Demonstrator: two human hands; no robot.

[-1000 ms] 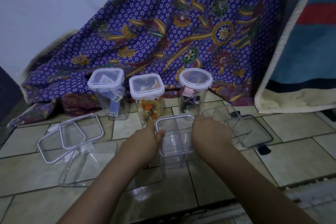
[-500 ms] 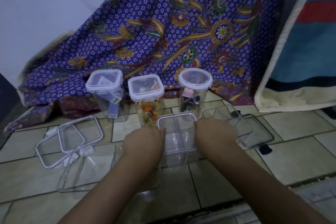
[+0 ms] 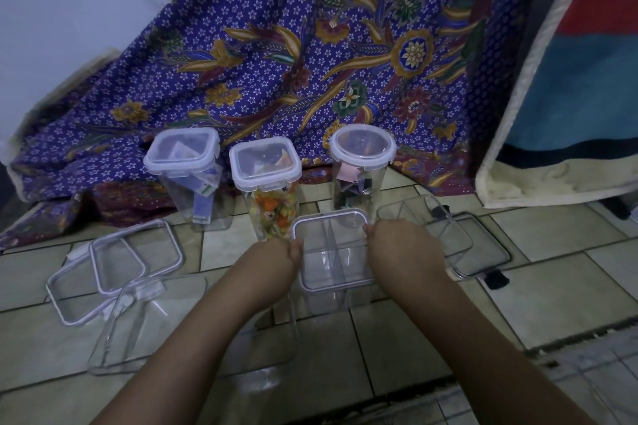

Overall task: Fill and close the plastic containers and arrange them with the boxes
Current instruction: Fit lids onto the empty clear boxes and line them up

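- Lower centre of frame: both forearms reach up from the bottom edge to one clear divided container point(image 3: 326, 298) standing on the tiled floor point(image 3: 538, 290).
- Left hand point(image 3: 272, 260) grasps its left side, thumb against the lid point(image 3: 328, 217) rim. Right hand point(image 3: 404, 248) is curled over the right edge. Fingertips are hidden, so latch state is not readable.
- The lid sits flat on top and the compartments look empty through it.
- Step in hand, by judgement: seating and clipping this lid. Whether it was filled is doubtful.
- Lower left: an empty tall container point(image 3: 193, 324) lies on its side, with two loose lids point(image 3: 119, 267) just beyond it, overlapping.
- Right of centre: an open divided container point(image 3: 426, 229) just beside the right hand, and another loose lid point(image 3: 483, 250) flat behind it.
- Middle row: three closed, filled jars, a square one point(image 3: 184, 176), a square one with orange and yellow contents point(image 3: 267, 183) and a round one point(image 3: 360, 166).
- Top: patterned purple cloth point(image 3: 310, 62) as backdrop.
- Next move calls for even downward pressure on both sides until the clips catch, then a lift into the row.
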